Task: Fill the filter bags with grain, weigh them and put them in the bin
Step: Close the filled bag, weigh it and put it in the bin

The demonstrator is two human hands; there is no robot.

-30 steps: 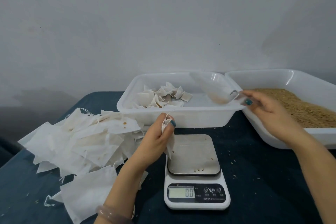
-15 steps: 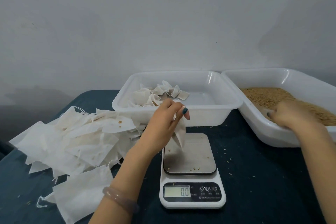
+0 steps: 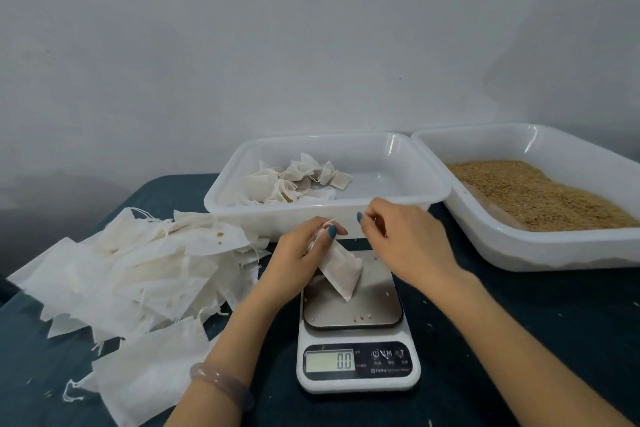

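Above the scale (image 3: 356, 322), left hand (image 3: 300, 253) pinches a filter bag (image 3: 342, 271); whether right hand (image 3: 405, 242) grips anything is hidden.

Scale (image 3: 356, 329) platform blocked from above: left hand (image 3: 298, 253) holds a filter bag (image 3: 341, 270) over it, right hand (image 3: 408, 239) close beside at the far edge. Bin (image 3: 270, 218) stands directly behind the scale, grain bin (image 3: 519, 250) close alongside on the right, and the pile of empty bags (image 3: 131, 263) covers the desk's left. Free: bare desk (image 3: 571, 305) right of the scale, in front of the grain bin; also the right half of the bin's floor.
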